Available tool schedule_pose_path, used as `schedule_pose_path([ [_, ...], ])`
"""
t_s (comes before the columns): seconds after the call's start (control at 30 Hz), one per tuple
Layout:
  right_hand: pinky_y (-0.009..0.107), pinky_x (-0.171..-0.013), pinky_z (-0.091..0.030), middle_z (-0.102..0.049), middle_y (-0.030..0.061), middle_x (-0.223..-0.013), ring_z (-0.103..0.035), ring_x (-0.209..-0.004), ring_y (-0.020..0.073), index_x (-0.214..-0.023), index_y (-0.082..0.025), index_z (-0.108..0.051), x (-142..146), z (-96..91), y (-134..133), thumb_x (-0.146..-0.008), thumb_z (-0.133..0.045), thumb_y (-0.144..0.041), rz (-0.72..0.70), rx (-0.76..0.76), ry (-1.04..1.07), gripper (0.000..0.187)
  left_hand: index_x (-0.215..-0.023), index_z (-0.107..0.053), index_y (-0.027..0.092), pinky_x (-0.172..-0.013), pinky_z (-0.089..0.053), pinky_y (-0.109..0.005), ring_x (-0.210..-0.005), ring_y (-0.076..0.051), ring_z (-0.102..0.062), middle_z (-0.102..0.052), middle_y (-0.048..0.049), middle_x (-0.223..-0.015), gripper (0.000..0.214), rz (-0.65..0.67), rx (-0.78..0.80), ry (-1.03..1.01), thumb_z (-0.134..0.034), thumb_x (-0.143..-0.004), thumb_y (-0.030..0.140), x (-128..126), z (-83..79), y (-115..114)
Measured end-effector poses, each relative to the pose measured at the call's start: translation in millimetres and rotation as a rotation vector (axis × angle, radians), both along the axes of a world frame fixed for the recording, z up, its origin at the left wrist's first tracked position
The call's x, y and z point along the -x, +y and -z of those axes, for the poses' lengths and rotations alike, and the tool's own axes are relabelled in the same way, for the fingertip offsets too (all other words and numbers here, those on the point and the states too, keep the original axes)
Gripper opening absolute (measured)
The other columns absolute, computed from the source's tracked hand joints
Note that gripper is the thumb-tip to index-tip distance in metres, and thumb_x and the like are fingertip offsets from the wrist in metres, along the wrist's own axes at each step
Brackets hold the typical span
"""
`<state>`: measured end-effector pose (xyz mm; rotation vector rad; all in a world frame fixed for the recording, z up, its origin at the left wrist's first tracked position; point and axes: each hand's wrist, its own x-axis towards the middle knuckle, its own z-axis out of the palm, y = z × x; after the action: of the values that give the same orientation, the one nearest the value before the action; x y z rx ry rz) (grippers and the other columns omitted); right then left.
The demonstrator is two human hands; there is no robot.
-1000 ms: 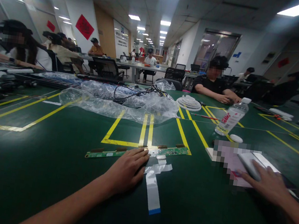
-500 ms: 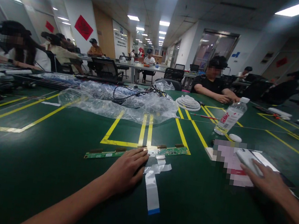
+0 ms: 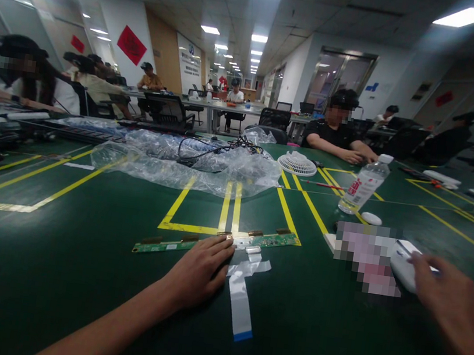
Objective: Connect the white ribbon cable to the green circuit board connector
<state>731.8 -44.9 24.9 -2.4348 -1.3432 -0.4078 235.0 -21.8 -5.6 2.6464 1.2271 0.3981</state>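
My left hand [image 3: 201, 269] lies flat on the middle of a long narrow green circuit board [image 3: 274, 240], fingers stretched out over its near edge. From the board a white flat ribbon cable [image 3: 240, 307] with a blue end runs toward me, crossed by clear tape [image 3: 260, 268]. At the right, my right hand [image 3: 451, 301] is closed on the right side of a pale, rounded, phone-like slab [image 3: 404, 268], which looks tilted. The fingers partly cover it, and its exact kind is unclear. Beside it lies a blurred-out pinkish flat item [image 3: 367, 257].
Crumpled clear plastic wrap [image 3: 203, 167] with black cables lies across the back of the green table [image 3: 83, 297]. A water bottle [image 3: 364, 183], a white round cap [image 3: 371, 219] and a white fan grille [image 3: 297, 163] stand or lie back right. A co-worker [image 3: 341, 127] sits opposite.
My right hand has gone from resting on the pale slab to gripping its edge, shifting it rightward and tilting it. My left hand and the circuit board have stayed put.
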Motion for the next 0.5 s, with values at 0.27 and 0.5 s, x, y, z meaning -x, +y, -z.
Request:
schedule_pose_path([
  [0.27,0.043,-0.075,-0.043,-0.069,0.0154,-0.092,-0.063,-0.086,0.0325,-0.079,-0.022,-0.066,78.2,-13.8,-4.2,-0.092,-0.041,-0.052,-0.232,-0.206,0.13,0.041,-0.142,-0.053,0.019,-0.114,-0.036,-0.051,-0.139,-0.027,-0.043,-0.049,-0.0094,-0.149,0.046,-0.015,-0.076,0.029,-0.045,-0.099,0.033,-1.4,-2.0,-1.8],
  [0.5,0.04,-0.082,-0.047,-0.067,0.0071,-0.095,-0.062,-0.091,0.0253,-0.086,-0.024,-0.063,145.5,1.9,3.7,-0.099,-0.04,-0.044,-0.74,-0.134,0.207,0.034,-0.139,-0.054,0.016,-0.114,-0.036,-0.048,-0.14,-0.026,-0.042,-0.048,-0.011,-0.15,0.044,-0.031,-0.058,0.024,-0.044,-0.099,0.033,-2.0,-3.3,-3.9],
])
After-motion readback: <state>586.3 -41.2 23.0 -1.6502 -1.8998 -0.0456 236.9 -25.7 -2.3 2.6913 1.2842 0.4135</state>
